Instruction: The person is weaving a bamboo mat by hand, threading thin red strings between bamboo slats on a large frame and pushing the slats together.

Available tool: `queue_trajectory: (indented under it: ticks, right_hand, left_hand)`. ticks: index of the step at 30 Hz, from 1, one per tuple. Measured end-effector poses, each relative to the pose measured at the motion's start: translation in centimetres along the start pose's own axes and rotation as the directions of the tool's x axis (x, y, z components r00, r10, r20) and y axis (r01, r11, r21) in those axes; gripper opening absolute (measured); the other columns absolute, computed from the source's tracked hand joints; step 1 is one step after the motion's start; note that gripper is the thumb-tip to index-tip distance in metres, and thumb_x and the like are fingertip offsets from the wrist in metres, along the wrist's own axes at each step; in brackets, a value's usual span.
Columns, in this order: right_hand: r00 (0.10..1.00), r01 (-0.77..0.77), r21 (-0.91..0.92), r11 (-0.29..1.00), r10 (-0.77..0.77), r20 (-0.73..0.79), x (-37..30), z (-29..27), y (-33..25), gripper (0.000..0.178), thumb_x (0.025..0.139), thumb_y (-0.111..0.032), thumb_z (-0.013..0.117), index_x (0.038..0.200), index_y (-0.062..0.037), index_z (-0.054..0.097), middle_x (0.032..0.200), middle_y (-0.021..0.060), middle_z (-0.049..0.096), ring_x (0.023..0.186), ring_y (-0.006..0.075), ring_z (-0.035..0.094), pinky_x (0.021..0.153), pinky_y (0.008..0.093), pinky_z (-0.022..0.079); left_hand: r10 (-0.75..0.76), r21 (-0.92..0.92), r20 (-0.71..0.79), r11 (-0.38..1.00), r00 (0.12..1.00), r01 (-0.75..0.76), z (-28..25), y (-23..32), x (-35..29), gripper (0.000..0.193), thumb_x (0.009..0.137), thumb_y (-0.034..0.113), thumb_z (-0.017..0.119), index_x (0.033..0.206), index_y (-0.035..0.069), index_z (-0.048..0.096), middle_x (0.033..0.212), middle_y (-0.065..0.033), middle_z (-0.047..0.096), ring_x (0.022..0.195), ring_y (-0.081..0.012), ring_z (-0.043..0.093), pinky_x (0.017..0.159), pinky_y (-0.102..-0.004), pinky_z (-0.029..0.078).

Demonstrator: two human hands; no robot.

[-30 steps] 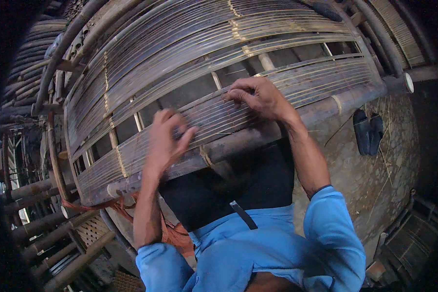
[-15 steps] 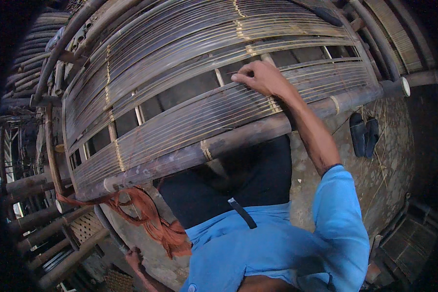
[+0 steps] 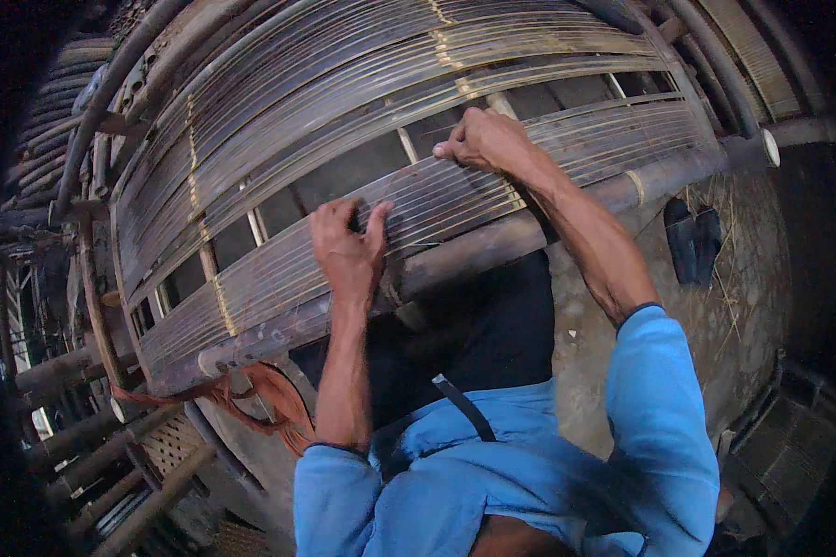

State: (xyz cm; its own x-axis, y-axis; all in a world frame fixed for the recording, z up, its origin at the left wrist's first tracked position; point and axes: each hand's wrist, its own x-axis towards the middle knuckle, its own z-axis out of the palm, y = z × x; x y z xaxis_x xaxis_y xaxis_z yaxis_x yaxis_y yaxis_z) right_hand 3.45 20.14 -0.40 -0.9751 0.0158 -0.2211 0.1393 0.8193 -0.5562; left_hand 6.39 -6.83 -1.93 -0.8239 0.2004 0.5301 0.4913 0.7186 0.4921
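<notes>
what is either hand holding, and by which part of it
The right hand is curled at the edge of the strips; whether it pinches one cannot be told. The left hand, open over them, holds nothing visible.

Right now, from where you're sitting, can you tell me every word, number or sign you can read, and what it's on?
There are none that can be read.
Thin strips by the left hand and right hand: no readable writing.
Blue top: no readable writing.
Black strap: its pale tip is too small to tell.
</notes>
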Motion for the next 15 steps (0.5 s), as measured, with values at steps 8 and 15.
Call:
queue_trajectory:
  ticks: [8, 15]
  right_hand:
    - [0.998, 0.014, 0.008, 1.0, -0.014, -0.055, -0.8, -0.1, 0.6, 0.044, 0.089, -0.049, 0.072, 0.082, -0.0062, 0.078, 0.066, 0.0192, 0.067, 0.068, 0.0396, 0.067, 0.07, 0.0487, 0.051]
    - [0.985, 0.012, 0.053, 0.999, -0.002, -0.172, -1.1, 1.3, 1.7, 0.043, 0.09, -0.049, 0.071, 0.081, -0.0076, 0.078, 0.065, 0.0191, 0.066, 0.068, 0.0397, 0.066, 0.069, 0.0485, 0.05]
  left_hand:
    - [0.122, 0.316, 0.059, 0.939, 0.991, -0.134, 3.0, 1.9, -0.5, 0.014, 0.091, 0.011, 0.067, 0.092, -0.001, 0.059, 0.083, -0.015, 0.06, 0.078, -0.0355, 0.055, 0.075, -0.0476, 0.046]
    - [-0.385, 0.008, 0.752, 0.817, 0.535, 0.576, -2.0, 5.5, 2.5, 0.02, 0.093, 0.013, 0.064, 0.085, -0.004, 0.058, 0.1, -0.0207, 0.064, 0.105, -0.0352, 0.06, 0.088, -0.0445, 0.046]
